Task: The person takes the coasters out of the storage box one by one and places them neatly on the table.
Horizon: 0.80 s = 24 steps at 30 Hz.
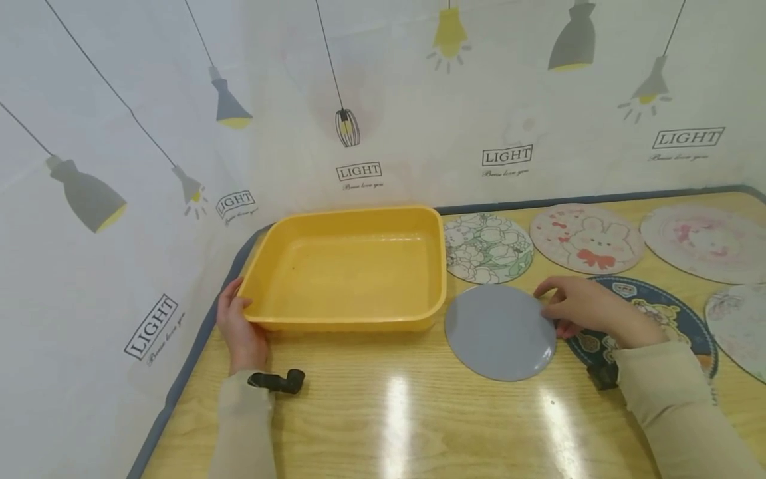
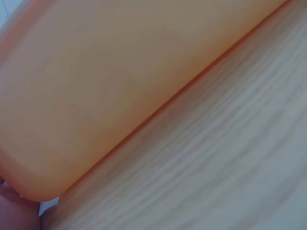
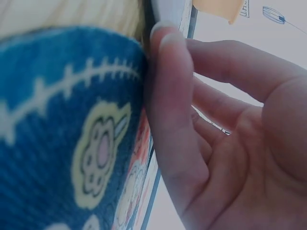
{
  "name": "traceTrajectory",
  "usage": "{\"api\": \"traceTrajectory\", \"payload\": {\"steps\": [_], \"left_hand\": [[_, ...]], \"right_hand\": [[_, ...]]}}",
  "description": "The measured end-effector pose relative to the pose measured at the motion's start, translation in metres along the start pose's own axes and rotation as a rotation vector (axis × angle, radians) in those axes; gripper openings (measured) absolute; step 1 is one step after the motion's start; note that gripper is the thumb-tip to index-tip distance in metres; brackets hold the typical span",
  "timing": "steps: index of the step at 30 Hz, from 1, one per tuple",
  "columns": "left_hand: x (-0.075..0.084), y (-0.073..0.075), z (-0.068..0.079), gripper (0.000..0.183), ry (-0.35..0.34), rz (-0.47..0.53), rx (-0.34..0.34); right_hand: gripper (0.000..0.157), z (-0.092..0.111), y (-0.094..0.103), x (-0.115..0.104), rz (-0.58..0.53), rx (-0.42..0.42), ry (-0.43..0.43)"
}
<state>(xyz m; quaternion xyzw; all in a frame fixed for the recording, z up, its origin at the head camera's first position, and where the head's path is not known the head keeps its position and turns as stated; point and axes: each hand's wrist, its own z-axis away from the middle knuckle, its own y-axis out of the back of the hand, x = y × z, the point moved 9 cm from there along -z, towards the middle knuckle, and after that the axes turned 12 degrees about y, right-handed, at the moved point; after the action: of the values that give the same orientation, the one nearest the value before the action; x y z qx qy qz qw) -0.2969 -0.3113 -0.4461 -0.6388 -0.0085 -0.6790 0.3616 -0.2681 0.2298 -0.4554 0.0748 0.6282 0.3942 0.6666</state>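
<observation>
On the table's left stands a yellow rectangular tray (image 1: 344,325), its outer wall (image 2: 120,86) filling much of the left wrist view. My left hand (image 1: 239,332) holds its front left corner, thumb at the rim and fingers along the outside. To the tray's right is a plain grey round mat (image 1: 499,332). My right hand (image 1: 589,309) pinches the mat's right edge; the exact finger contact is partly hidden. Beneath that hand lies a dark blue round mat with cartoon prints (image 1: 676,309), whose stitched-line border shows close up in the right wrist view.
Behind the grey mat lies a floral round mat (image 1: 491,249), beside a pink rabbit mat (image 1: 586,239). Farther right are a pale pink mat (image 1: 706,243) and a white patterned mat (image 1: 742,326). A lamp-printed wall covering (image 1: 419,133) borders the wooden table (image 1: 341,412) at the back and left.
</observation>
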Motion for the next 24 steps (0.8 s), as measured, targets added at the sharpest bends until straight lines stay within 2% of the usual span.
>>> {"api": "traceTrajectory", "payload": {"steps": [5, 14, 20, 24], "left_hand": [[0.002, -0.0007, 0.0, 0.046, -0.015, -0.005, -0.015], [0.0049, -0.001, 0.0043, 0.044, -0.02, -0.064, 0.023], [0.0041, -0.0037, 0.0055, 0.047, -0.038, -0.146, -0.002], [0.0025, -0.0074, 0.0056, 0.049, -0.035, -0.165, -0.028]], "right_hand": [[0.043, -0.0009, 0.0002, 0.0, -0.006, 0.002, 0.001], [0.046, -0.0023, 0.0031, -0.0034, -0.017, 0.007, 0.014], [0.046, -0.0016, 0.0036, -0.0022, -0.015, 0.005, 0.01], [0.045, 0.0001, 0.0032, -0.0001, -0.011, 0.007, 0.007]]}}
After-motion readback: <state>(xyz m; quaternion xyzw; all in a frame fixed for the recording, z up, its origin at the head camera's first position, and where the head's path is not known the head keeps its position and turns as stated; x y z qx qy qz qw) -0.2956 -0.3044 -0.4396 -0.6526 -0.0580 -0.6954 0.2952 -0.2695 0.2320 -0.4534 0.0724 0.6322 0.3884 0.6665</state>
